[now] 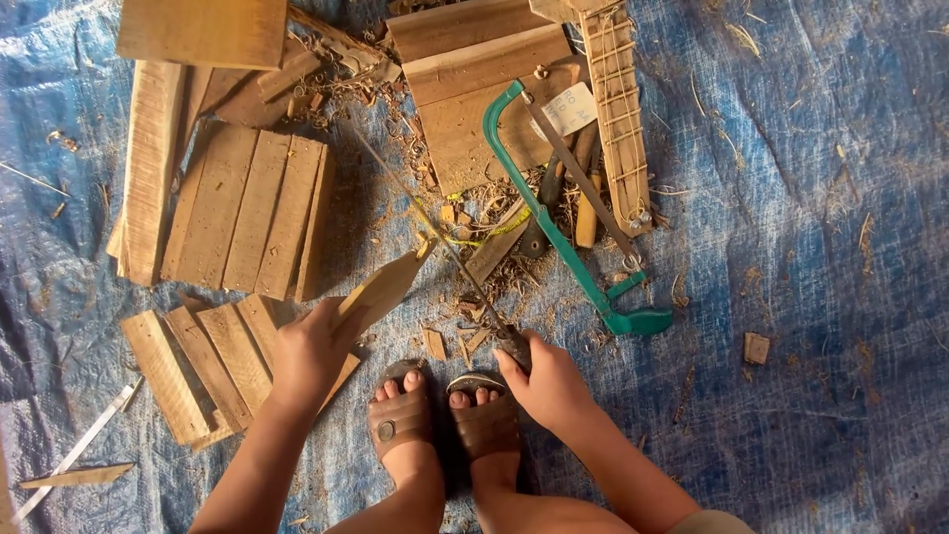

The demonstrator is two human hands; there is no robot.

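Nearest to the camera are two feet in brown sandals (445, 420), planted on the blue tarp (811, 297). Just above them are the two hands. The left hand (311, 351) is closed around a thin wood piece (386, 287), pale and pointed at its far end, which is held tilted up from the ground. The right hand (544, 381) is clamped on the handle of a long blade (435, 232), a narrow dark tool that runs away from the hand toward the upper left and passes close to the tip of the wood piece. I cannot tell if the blade touches the wood at this moment.

To do this cutting or shaving well, I judge that the left hand should keep firm hold low on the piece, with fingers behind the line of the blade. The strokes should go away from the body and away from the toes, which are quite near. Short, light strokes will follow the grain better than one hard one.

Beside the left hand lie short flat planks (198, 366). Further on is a green hacksaw (563, 227) among shavings (484, 213), and beyond it more boards (247, 203) and a narrow strip with wire windings (618, 109).
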